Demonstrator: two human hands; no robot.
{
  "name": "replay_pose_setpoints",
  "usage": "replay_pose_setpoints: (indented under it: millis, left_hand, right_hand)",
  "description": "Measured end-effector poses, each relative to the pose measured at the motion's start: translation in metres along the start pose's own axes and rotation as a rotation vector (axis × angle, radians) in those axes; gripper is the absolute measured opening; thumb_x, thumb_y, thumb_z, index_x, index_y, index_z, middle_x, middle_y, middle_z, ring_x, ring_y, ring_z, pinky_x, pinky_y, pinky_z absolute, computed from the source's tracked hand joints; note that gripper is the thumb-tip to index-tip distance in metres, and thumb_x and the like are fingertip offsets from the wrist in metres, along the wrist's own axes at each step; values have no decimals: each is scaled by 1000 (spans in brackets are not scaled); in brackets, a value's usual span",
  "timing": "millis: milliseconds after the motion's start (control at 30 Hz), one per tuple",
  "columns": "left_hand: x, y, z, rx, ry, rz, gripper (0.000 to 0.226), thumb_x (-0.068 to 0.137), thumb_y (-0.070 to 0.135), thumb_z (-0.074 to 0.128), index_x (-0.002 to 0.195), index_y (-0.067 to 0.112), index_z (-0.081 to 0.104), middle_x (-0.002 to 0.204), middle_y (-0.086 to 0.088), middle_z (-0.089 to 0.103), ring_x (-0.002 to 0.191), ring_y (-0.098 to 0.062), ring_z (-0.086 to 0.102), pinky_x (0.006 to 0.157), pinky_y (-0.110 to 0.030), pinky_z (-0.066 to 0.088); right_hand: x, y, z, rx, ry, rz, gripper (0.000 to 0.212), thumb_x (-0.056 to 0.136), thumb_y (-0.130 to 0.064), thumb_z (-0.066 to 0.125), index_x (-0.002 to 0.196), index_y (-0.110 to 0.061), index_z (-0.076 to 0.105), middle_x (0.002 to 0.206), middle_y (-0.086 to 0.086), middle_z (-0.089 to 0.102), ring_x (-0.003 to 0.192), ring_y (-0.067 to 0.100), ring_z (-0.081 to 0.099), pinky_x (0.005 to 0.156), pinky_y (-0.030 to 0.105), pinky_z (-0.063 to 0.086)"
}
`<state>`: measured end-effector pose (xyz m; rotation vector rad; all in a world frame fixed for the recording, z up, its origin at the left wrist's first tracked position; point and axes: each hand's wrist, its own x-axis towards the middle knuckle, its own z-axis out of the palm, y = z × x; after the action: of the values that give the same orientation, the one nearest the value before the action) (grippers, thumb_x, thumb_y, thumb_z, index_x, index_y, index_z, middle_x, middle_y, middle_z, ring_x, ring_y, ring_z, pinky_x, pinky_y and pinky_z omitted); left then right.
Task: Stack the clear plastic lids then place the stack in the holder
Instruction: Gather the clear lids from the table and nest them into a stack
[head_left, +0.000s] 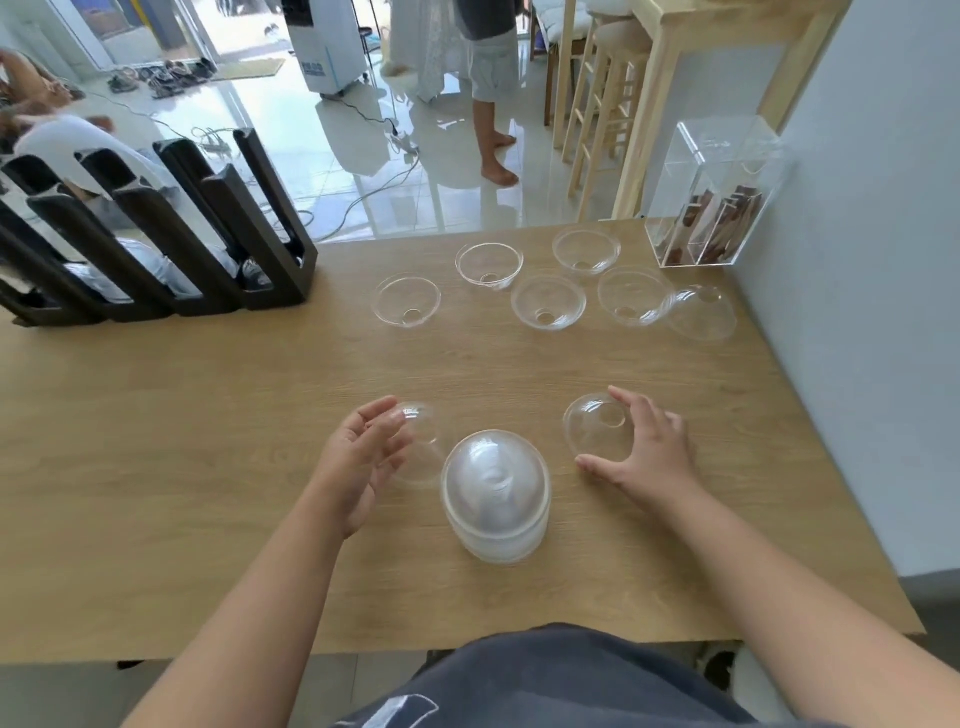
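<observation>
A stack of clear lids (495, 496) sat dome up on the table right in front of me. One clear lid (422, 448) was tipped on its side by my left hand (358, 457). My right hand (649, 449) held another lid (597, 427), tipped too. Five lids (548, 302) lay upside down like bowls at the far side. One more (704, 310) lay dome up beside them. The black holder (208, 244) stood far left.

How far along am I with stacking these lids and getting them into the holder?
Partly done. A stack of domed lids stands in front of you. Your left hand holds one lid and your right hand another. Six loose lids remain farther back, and the black holder hasn't received the stack.
</observation>
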<state>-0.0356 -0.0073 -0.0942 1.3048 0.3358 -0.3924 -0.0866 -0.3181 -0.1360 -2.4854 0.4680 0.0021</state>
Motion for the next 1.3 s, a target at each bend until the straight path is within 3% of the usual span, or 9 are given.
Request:
replay_pose_setpoints:
  millis: [133,267,367,467,533,733,967,1133,1300]
  left_hand:
    - [-3,-14,-20,48,7,24,81,58,19,88,129,25,52,130,-2,61,100,-11,67,83,-29,52]
    - [-8,-24,-35,445,73,126,99,50,25,95,133,47,47,145,8,29,112,-12,58,83,-22,52]
    - [-11,-32,-36,600,137,233,100,58,15,94,139,41,43,145,6,22,104,-12,58,69,-14,53]
    - [-10,-35,-40,655,190,291,96,60,14,92,140,37,44,143,4,29,97,-13,59,67,-15,53]
    - [-9,-37,-44,670,201,311,94,60,15,92,139,37,46,142,3,34,96,-12,60,71,-18,53]
    - [-10,-37,-37,634,183,354,89,58,26,93,132,44,47,140,10,46,97,-8,61,72,-17,51]
    - [-44,-13,-19,426,191,470,87,50,45,92,126,47,49,137,20,50,116,-7,56,96,-41,52]
    - [-73,9,-2,510,116,618,89,55,50,87,133,38,45,139,17,49,125,-6,51,103,-36,44]
    - [-82,1,26,685,-71,685,83,59,49,86,130,45,43,136,14,47,127,-5,48,101,-25,40]
  right_hand:
    - [1,0,0,126,77,4,86,62,-52,81,136,-39,41,135,-8,52,125,25,35,102,39,32]
    - [-13,-24,-17,505,72,0,86,55,-59,80,131,-44,43,131,-9,53,127,19,39,106,40,37]
    - [-32,-62,-37,600,-28,-205,84,52,-63,76,128,-52,43,129,-19,51,123,14,44,102,34,38]
    - [-54,-99,-41,409,-177,-479,82,56,-63,76,129,-54,41,128,-33,45,122,8,38,101,27,33]
    - [-63,-108,-29,251,-242,-573,81,57,-65,73,130,-55,38,129,-34,43,120,6,32,104,33,31]
    - [-64,-100,-11,131,-295,-547,77,61,-64,69,129,-63,32,134,-32,35,119,1,22,105,31,18]
    - [-64,-98,-10,200,-314,-531,81,59,-66,71,128,-67,28,135,-35,34,123,3,25,110,42,26]
    - [-66,-95,-12,330,-359,-494,102,52,-64,79,136,-63,21,135,-44,24,132,6,22,112,43,23]
    - [-59,-70,-24,540,-269,-386,80,67,-57,58,141,-51,29,146,-19,36,135,15,31,110,48,28]
